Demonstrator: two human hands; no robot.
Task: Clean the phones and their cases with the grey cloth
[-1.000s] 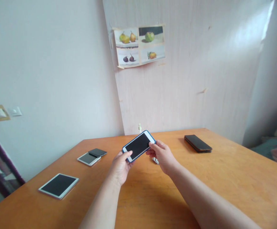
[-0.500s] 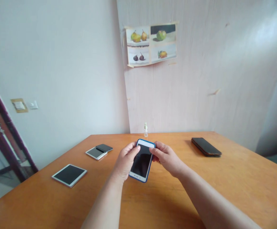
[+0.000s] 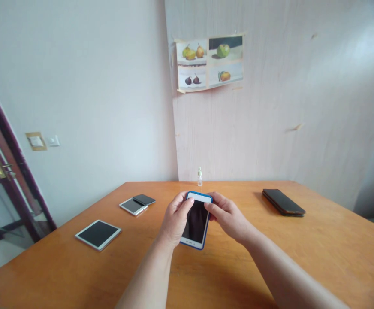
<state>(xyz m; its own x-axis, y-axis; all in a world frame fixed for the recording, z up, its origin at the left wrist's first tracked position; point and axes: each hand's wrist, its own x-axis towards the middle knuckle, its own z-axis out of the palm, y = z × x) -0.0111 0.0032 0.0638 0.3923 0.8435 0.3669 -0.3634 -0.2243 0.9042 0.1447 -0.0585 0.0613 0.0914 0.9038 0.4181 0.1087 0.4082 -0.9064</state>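
A white smartphone in a blue case is held above the table, its dark screen towards me and its top end tilted away. My left hand is closed round its left edge, with the thumb on the upper left of the front. On the opposite edge, near the upper right corner, my right hand grips it with the thumb on the front. The fingers behind the phone are mostly hidden.
A white tablet lies on the wooden table at left. Behind it, a dark device overlaps another white tablet. A small pump bottle stands at the back edge; a black folding case lies at right.
The view has shifted slightly, so the scene sits a little further right. Both hands keep their hold on the phone, which is turned a little more upright.
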